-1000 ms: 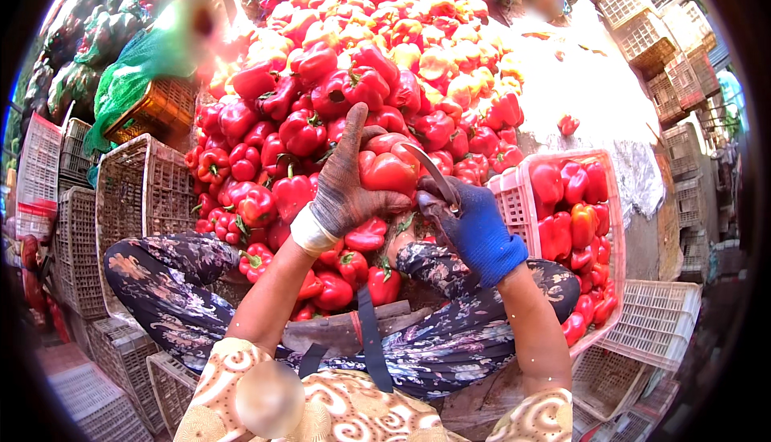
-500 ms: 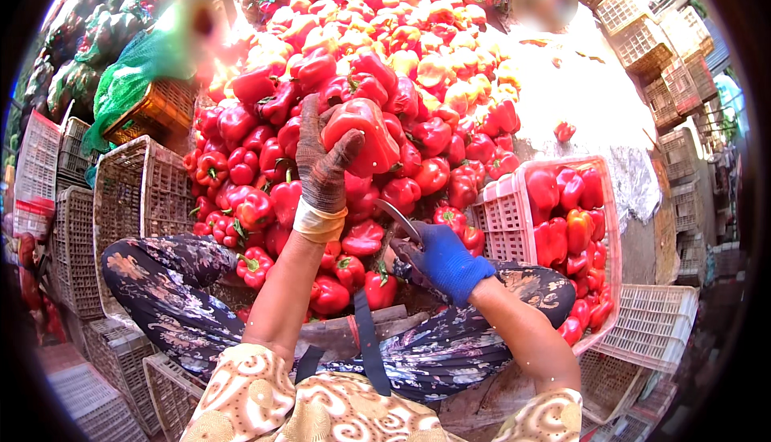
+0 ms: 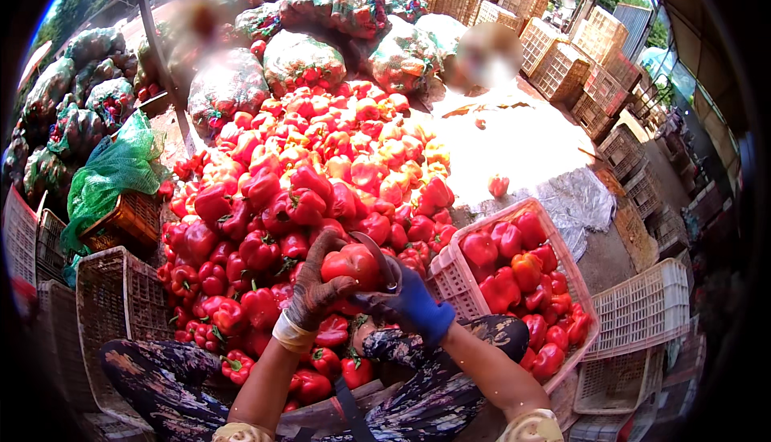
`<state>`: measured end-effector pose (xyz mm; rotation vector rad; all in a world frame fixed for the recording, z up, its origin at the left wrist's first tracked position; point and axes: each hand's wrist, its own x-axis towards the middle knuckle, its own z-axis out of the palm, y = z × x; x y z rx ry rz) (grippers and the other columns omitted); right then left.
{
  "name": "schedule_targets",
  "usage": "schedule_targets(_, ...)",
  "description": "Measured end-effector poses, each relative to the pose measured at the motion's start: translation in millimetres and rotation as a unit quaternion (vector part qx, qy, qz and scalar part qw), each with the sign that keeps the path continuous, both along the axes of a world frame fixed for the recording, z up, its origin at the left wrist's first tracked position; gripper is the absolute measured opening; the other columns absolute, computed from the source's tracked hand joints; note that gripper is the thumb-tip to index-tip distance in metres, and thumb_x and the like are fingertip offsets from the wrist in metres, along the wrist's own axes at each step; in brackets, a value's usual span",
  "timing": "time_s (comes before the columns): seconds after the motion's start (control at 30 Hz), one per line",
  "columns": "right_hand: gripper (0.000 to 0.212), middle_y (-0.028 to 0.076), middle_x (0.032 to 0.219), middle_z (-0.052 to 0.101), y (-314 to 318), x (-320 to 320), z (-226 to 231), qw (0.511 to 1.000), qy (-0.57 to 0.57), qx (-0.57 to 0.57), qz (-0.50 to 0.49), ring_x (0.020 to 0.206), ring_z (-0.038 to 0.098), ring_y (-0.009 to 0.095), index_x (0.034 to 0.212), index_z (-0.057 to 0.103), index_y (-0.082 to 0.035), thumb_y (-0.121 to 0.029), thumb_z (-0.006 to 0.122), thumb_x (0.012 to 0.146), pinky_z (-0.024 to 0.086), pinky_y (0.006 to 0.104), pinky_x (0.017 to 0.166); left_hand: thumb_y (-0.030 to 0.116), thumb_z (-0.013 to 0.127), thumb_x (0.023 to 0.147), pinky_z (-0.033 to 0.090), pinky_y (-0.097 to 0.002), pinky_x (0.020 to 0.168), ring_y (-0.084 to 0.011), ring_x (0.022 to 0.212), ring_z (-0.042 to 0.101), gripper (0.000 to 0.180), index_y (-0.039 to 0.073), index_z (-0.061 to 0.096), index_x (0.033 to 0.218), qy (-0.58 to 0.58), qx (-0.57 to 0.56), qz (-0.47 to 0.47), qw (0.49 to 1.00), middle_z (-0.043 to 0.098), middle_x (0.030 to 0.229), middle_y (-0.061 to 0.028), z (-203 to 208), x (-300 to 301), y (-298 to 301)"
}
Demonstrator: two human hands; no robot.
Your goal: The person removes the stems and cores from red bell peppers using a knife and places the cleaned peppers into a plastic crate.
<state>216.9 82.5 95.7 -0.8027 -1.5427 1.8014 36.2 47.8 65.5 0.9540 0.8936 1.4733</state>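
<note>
My left hand (image 3: 316, 281), in a brown-stained work glove, is closed round a red bell pepper (image 3: 352, 266) from its left side. In my blue-gloved right hand (image 3: 409, 301) is a knife with a curved blade (image 3: 376, 255); the blade lies against the pepper's upper right side. My fingers hide most of the knife's handle. Both hands meet over the near edge of a large heap of red bell peppers (image 3: 261, 253), which spreads away from my crossed legs.
To my right stands a pink crate (image 3: 593, 313) full of peppers. Another crate (image 3: 100, 313) is on my left, near green netting (image 3: 120, 173) over an orange crate. Filled mesh bags (image 3: 303, 60) and stacked crates (image 3: 560, 68) stand behind. One pepper (image 3: 498, 186) lies apart on the sheet.
My right hand has come up with the knife to the pepper, and the blade now touches it. The pepper in my left hand is turned differently. The view has tilted up toward the far bags.
</note>
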Motion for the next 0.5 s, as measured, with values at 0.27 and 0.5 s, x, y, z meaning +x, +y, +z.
schedule_targets(0.27,0.072,0.009,0.116,0.063,0.3,6.5,-11.7,0.984,-0.14,0.111,-0.021,0.106,0.058,0.014,0.135,0.046,-0.002,-0.021,0.082,0.076,0.049,0.0311,0.09,0.019,0.083,0.074,0.053,-0.0254,0.079,-0.0125,0.092,0.058,0.057,0.002,0.054,0.12,0.061,-0.05,0.046,0.996,0.06,0.104,-0.0047,5.7,10.9,-15.3)
schedule_targets(0.5,0.065,0.008,0.112,0.066,13.2,7.9,-18.7,0.974,-0.138,0.179,0.025,0.097,0.059,0.009,0.137,0.046,-0.001,-0.015,0.076,0.081,0.05,0.0283,0.084,0.034,0.075,0.082,0.048,-0.0254,0.077,-0.0093,0.085,0.057,0.041,0.004,0.063,0.106,0.06,-0.024,0.055,0.996,0.063,0.092,-0.0007,-2.9,8.9,-18.8)
